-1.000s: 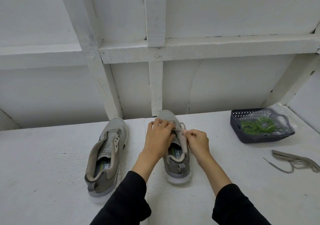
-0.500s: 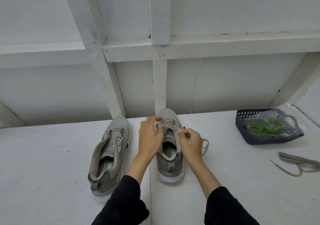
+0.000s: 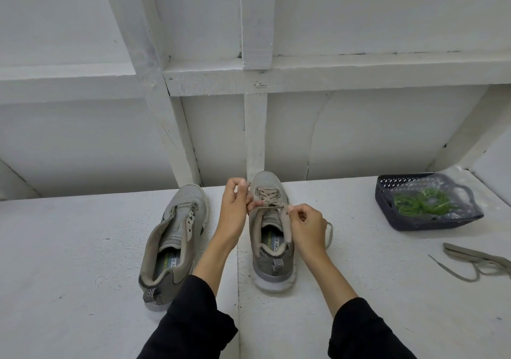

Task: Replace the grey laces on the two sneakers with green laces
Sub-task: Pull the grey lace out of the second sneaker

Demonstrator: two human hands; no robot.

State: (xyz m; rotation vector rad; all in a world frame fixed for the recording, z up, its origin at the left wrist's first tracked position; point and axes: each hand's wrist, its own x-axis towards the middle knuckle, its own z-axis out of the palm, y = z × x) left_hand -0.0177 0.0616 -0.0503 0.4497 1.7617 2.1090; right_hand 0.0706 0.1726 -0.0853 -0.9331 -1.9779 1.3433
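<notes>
**Unlacing shoe #2: the pull goes sideways, not up**

Quick note on where things sit rn. Right sneaker stands on the white surface, toe pointing away from the person, heel toward them, so its long axis runs straight front-to-back. The grey lace is threaded through the front eyelets only; the rows nearer the tongue look already empty.

Left hand sits on the shoe's left side, fingers curled, pinching the lace at the eyelet row. Right hand is on the right side, thumb + index pinching the other end of that same stretch. So the bit of lace between the two hands lies crosswise to the shoe, roughly taut. The free end trails off past the right hand onto the surface.

Imo the next tug has to go outward, away from the eyelet, w/ the other hand feeding slack.

Left sneaker beside it has no lace. One removed grey lace lies far right; green laces wait in the dark basket, nearer the right hand.
</notes>
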